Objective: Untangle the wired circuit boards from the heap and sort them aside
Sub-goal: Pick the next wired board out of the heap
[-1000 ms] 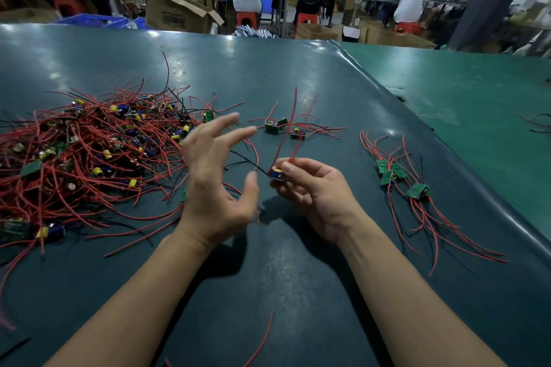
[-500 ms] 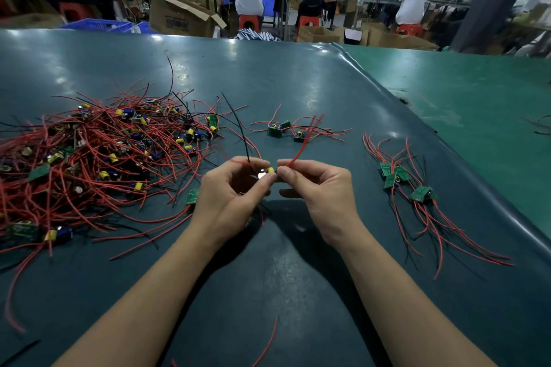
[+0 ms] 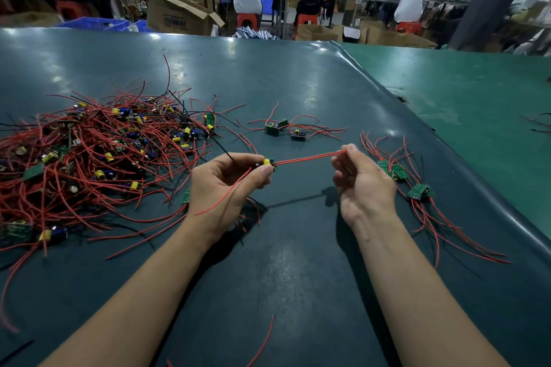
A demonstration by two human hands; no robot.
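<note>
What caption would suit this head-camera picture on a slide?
Left hand pinches a small circuit board while right hand draws its red wires straight, beside the tangled heap.

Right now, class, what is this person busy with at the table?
A person is sorting wired circuit boards. The left hand pinches one small board, while the right hand holds its red wires stretched straight between both hands. The big tangled heap lies to the left on the dark table. Sorted boards lie to the right, and a few more sit farther back.
</note>
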